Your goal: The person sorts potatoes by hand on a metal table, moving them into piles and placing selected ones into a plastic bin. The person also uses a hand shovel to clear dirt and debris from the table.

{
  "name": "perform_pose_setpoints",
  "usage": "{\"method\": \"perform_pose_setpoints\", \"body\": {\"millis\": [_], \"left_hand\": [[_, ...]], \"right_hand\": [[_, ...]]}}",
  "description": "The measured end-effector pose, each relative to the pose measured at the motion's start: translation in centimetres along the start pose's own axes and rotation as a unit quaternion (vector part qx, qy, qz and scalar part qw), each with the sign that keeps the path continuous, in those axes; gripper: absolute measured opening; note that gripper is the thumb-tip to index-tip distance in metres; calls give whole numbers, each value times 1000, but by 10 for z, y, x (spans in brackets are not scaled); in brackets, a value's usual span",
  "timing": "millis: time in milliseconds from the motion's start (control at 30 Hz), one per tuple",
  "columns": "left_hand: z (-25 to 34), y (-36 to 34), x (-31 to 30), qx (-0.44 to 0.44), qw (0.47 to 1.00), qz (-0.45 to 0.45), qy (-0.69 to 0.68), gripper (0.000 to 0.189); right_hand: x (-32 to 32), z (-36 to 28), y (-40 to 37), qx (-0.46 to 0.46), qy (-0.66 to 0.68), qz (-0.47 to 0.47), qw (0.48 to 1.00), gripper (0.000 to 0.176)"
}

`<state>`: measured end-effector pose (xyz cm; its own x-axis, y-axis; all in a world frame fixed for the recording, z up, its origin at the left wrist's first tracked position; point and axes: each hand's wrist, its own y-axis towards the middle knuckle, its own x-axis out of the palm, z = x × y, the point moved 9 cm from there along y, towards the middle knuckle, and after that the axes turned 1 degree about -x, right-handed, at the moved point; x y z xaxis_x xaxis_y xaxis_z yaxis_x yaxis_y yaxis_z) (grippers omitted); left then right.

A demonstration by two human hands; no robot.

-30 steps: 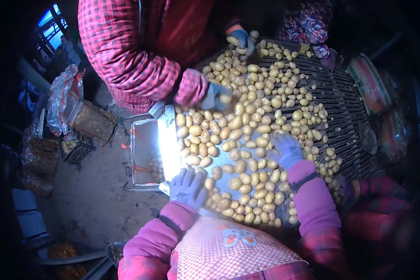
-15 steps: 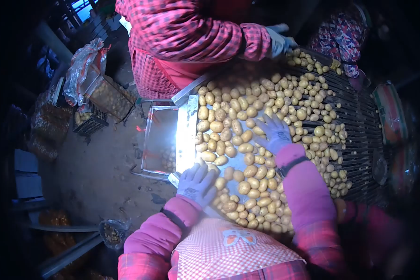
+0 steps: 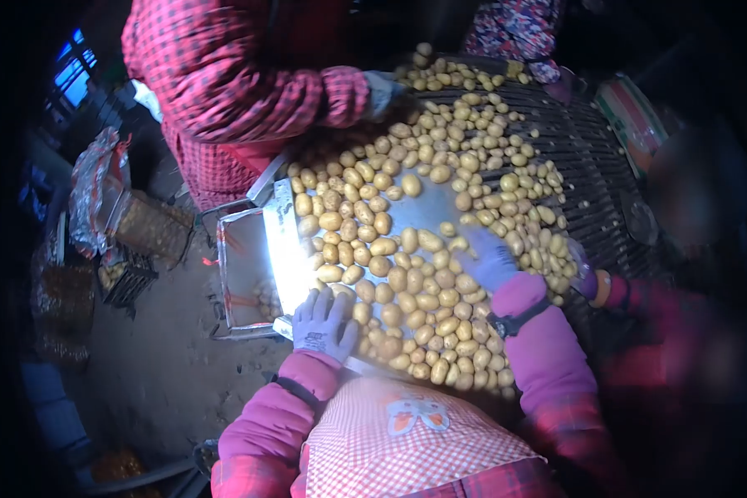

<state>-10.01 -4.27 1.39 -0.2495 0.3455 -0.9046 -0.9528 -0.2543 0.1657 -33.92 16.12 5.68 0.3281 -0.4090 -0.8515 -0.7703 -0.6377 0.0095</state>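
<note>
Many yellow potatoes (image 3: pixel 432 299) lie spread over a metal sorting tray (image 3: pixel 423 207). My left hand (image 3: pixel 322 324), in a grey-purple glove, rests at the tray's near left corner by the bright metal lip (image 3: pixel 289 257). Its fingers are stretched out beside the nearest potatoes, and no potato shows in its grasp. Further right, my right hand (image 3: pixel 490 259) in a matching glove lies over the potatoes with fingers apart. The tips touch or nearly touch some of them; the palm side is hidden.
A framed bag (image 3: pixel 245 274) hangs below the lip. Across the tray is a co-worker in a checked jacket (image 3: pixel 224 83), with a gloved hand (image 3: pixel 382 93); another person's hand (image 3: pixel 585 274) reaches in from the right. A slatted rack (image 3: pixel 589 174) adjoins the tray. Filled sacks (image 3: pixel 149 224) stand left.
The view has shifted, moving the scene leftward. Potatoes have been pushed about, baring more metal in the tray's middle. Another person's hand now shows at the right edge of the potatoes.
</note>
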Motion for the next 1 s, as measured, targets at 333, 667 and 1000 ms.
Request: {"method": "perform_pose_setpoints", "body": {"millis": [333,667,1000], "left_hand": [[1,-1,9,1,1000,-19,24,58],[-2,-7,16,29,999,-22,23,59],[2,-4,15,46,998,-34,17,60]], "right_hand": [[38,-14,-127,78,-230,-33,970,74],[72,-82,-150,-6,-183,-11,983,58],[42,-8,-301,307,-71,60,947,62]]}}
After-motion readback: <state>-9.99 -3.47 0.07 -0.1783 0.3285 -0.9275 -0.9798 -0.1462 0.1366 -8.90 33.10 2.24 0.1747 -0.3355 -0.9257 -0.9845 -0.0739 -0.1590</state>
